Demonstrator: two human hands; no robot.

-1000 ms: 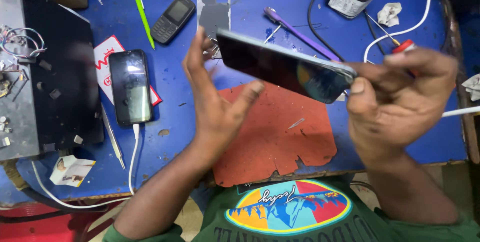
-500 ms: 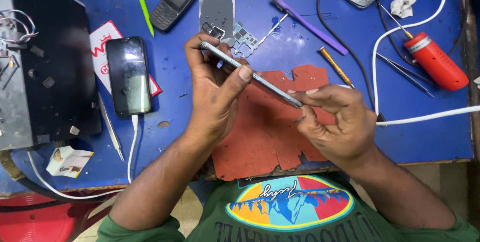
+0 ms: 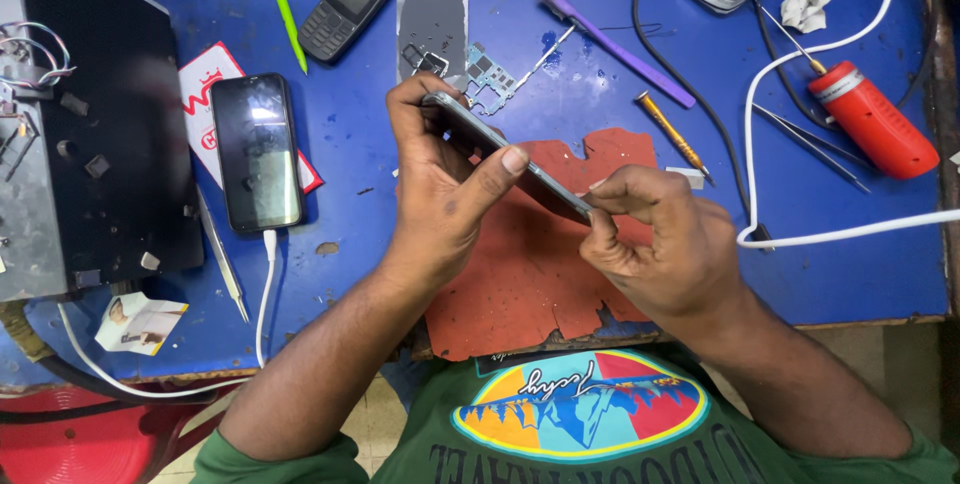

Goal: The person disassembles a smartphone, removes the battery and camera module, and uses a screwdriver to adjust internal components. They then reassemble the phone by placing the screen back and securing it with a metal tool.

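- Since the earlier frames, the slim dark phone [image 3: 505, 159] has swung from showing its glossy face to lying edge-on to the camera, and both hands have dropped lower, over the red mat [image 3: 540, 264].
- Left hand [image 3: 440, 189] is curled round the phone's upper end, thumb pressed flat along its edge and fingers wrapped behind it.
- Right hand [image 3: 655, 244] is closed in a pinch on the lower end; whether a small tool sits between those fingertips cannot be told.
- Held in the air just above the mat, the phone touches neither the mat nor the blue tabletop [image 3: 560, 54].
- As a judgement, work along the phone's seam is under way: no gap or lifted panel shows yet, so any opening seems still to come, while a bare grey phone frame [image 3: 432, 14] and a small circuit board [image 3: 488, 74] already lie apart behind the hands.
- Mat: matte, rubbery, with ragged, torn edges. Tabletop: painted, scuffed and speckled.
- Nearby lie a glossy black smartphone [image 3: 257, 151] on a white cable, a keypad phone [image 3: 345, 9], a purple pry tool [image 3: 615, 46], a yellow-handled screwdriver [image 3: 672, 132] and a red cylindrical tool [image 3: 873, 119].
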